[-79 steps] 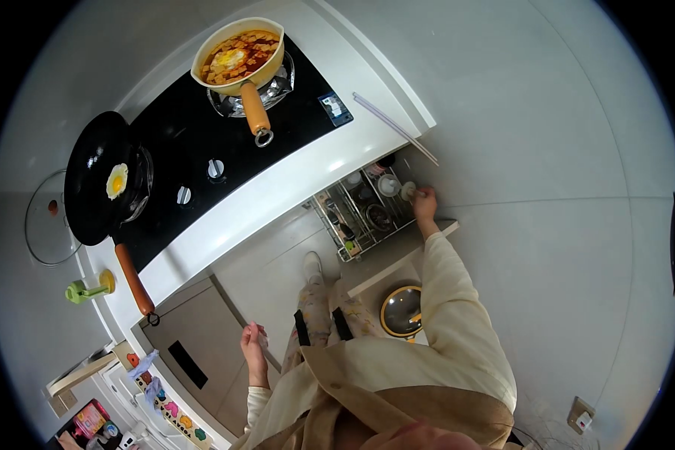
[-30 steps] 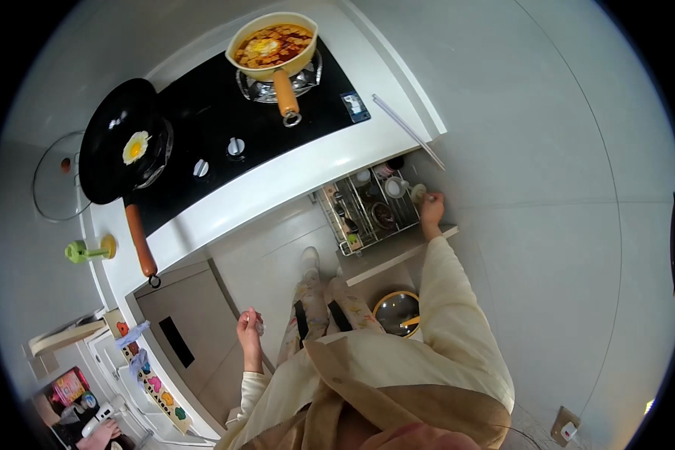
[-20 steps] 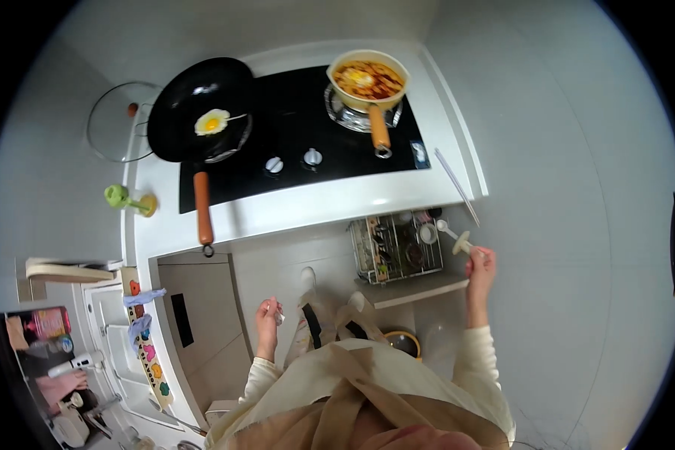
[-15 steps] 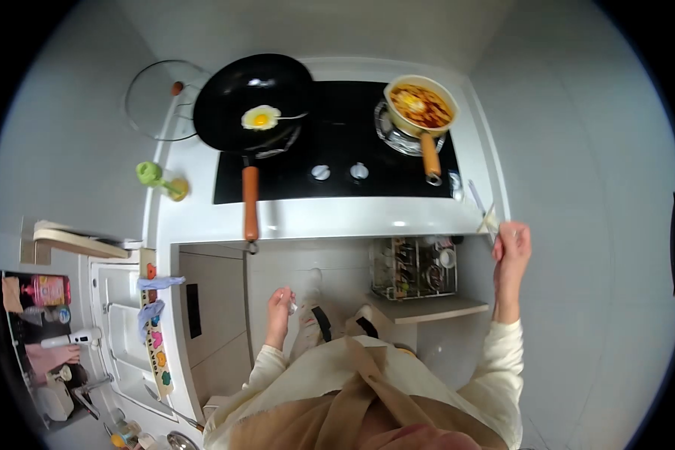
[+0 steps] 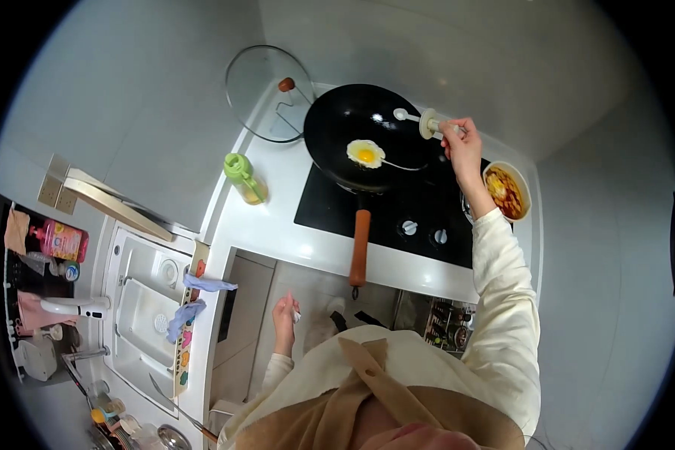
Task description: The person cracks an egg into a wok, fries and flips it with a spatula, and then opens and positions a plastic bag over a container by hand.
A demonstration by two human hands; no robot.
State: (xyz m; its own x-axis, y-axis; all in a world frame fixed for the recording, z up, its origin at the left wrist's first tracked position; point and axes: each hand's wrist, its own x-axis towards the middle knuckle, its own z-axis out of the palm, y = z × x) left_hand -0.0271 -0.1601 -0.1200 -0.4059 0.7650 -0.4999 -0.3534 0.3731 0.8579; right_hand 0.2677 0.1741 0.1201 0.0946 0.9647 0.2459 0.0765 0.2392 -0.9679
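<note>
My right hand reaches over the right side of the black wok. It is closed on a small white spoon with a round cream disc on its handle, like a spoon fixed to a jar lid. The spoon's bowl points left, above the wok. An egg with a whole yolk lies in the wok, a thin pale streak trailing from its white. Below the counter edge my left hand is closed; a small whitish thing shows at its fingers, too small to name.
Beside my right forearm stands a pot of reddish soup, partly covered by the sleeve. A glass lid leans at the back left, near a green-topped bottle. The wok's wooden handle juts over the counter edge. At left is a sink.
My right hand has gone from the counter's right edge up and left to the wok, bringing the spoon over it. The view has turned, shifting the stove rightward. My left hand stays low.
</note>
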